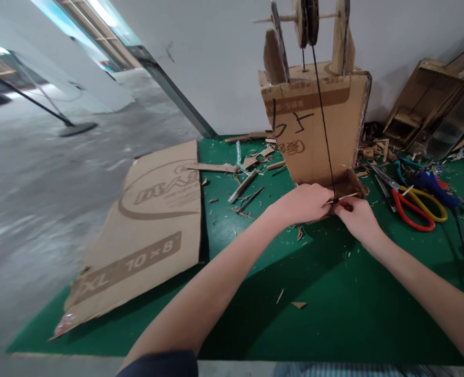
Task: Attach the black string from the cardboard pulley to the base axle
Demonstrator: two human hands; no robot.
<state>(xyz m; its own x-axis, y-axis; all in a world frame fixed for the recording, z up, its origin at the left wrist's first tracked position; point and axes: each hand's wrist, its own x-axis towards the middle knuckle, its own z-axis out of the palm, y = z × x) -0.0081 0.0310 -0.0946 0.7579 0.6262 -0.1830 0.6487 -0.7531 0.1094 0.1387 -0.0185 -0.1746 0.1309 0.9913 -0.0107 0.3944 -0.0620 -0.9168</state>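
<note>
A cardboard tower (314, 112) stands upright, with cardboard wheels (307, 23) on a wooden rod between two uprights at its top. From the wheels a black string (324, 123) runs down to a thin wooden stick (348, 197) over a small open cardboard box (349, 183) at the tower's foot. My left hand (312, 203) is closed at the left end of the stick, fingertips partly hidden. My right hand (358, 219) pinches just below the spot where string and stick meet; the string's end is hidden between the fingers.
A cardboard sheet (157, 209) lies at the left of the green table (294, 330). Scissors (416, 209) with red and yellow handles and a blue glue gun (431, 183) lie right. Scraps (251, 183) are scattered behind my left arm. Another cardboard structure (423, 99) leans back right.
</note>
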